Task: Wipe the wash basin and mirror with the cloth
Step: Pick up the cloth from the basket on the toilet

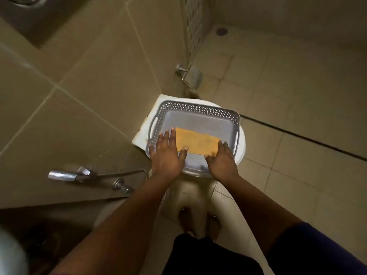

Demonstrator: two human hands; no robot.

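A folded orange cloth (196, 141) lies flat inside a grey perforated plastic basket (198, 109) that rests on a white closed toilet lid (241, 143). My left hand (166, 153) lies over the basket's near left rim, fingers spread, with the thumb and index finger touching the cloth's left edge. My right hand (221, 159) is at the cloth's right end, fingers bent down onto it. Neither hand has lifted the cloth. No wash basin or mirror is in view.
A tiled wall fills the left, carrying a chrome hand sprayer (65, 174) with its hose and valve (121, 186). A metal paper holder (190, 75) hangs beyond the toilet. Tiled floor spreads to the right, with a floor drain (221, 31) far back.
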